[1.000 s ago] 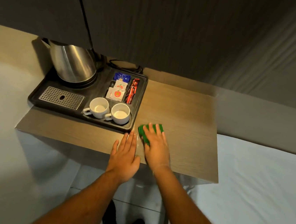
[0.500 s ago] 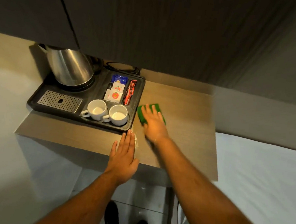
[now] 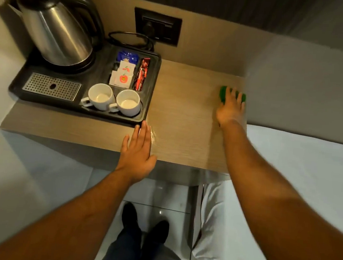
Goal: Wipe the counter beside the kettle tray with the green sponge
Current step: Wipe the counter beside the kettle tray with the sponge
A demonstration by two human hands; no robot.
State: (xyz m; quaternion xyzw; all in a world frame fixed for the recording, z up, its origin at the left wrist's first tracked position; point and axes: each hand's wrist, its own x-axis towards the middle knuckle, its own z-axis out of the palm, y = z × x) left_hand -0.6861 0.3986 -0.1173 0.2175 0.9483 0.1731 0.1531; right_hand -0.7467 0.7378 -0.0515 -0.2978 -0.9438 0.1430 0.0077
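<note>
My right hand (image 3: 230, 109) presses the green sponge (image 3: 223, 93) flat onto the wooden counter (image 3: 180, 118), at the counter's far right edge beside the wall. Only the sponge's far rim shows past my fingers. My left hand (image 3: 137, 150) lies flat and open on the counter's front edge, fingertips just short of the front right corner of the black kettle tray (image 3: 152, 89). The steel kettle (image 3: 56, 26) stands at the tray's back left.
The tray also holds two white cups (image 3: 113, 100), tea sachets (image 3: 123, 74) and a metal drip grate (image 3: 51, 86). A wall socket (image 3: 157, 26) with the kettle's cord sits behind. A white bed (image 3: 301, 175) adjoins the counter's right side. My shoes (image 3: 143, 224) show on the floor below.
My right hand has swept the sponge from beside the tray's right edge across to the counter's far right side. The left hand has stayed put. The camera has moved closer.
</note>
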